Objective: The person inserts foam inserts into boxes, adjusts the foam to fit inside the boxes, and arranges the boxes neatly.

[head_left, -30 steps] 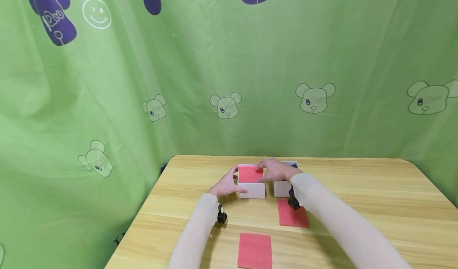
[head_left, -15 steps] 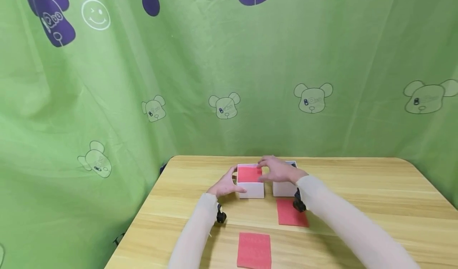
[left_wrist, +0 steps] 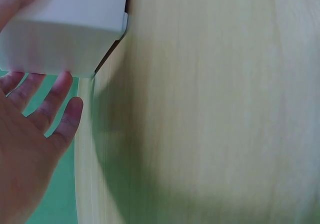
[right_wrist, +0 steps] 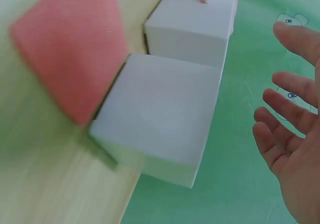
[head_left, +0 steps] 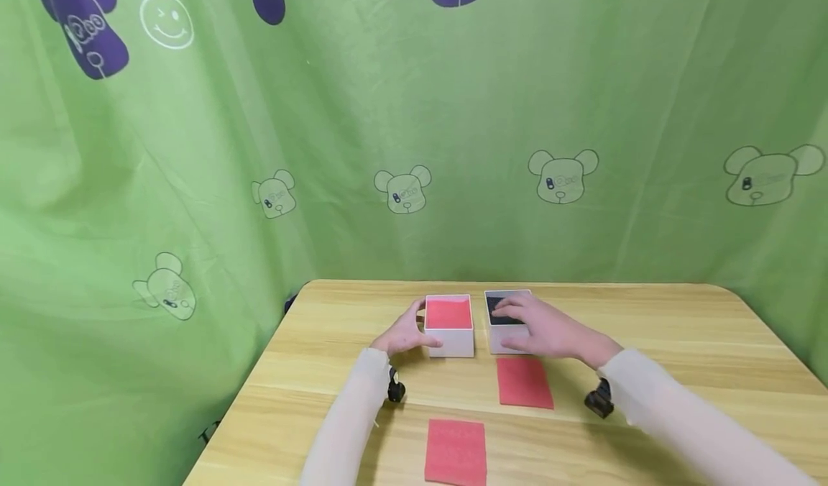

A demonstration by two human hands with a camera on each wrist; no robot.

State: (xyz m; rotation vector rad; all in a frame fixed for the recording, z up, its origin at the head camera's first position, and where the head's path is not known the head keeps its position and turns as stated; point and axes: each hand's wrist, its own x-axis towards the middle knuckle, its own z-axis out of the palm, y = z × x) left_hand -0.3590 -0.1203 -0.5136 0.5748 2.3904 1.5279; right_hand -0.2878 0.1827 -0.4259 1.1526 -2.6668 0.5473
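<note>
My left hand [head_left: 406, 331] holds the left white box [head_left: 453, 343] at its left side, thumb on the front face. In the left wrist view, the fingertips of that hand [left_wrist: 30, 134] touch the box's side. A red square sheet [head_left: 448, 313] lies inside this box. My right hand [head_left: 550, 330] hovers over the right white box [head_left: 499, 341], holding nothing, its fingers spread and loosely bent. Something black [head_left: 497, 302] shows inside that box, partly hidden by the fingers. The right wrist view shows the hand [right_wrist: 300, 144] apart from the box.
Two red square sheets lie on the wooden table [head_left: 679, 356]: one [head_left: 524, 382] just in front of the right box, another [head_left: 455, 452] nearer the front. A green curtain [head_left: 479, 98] with bear prints hangs behind the table and along its left.
My right hand has left the left box's right edge and moved right, over the right box, its fingers now empty. The left hand stays on its box.
</note>
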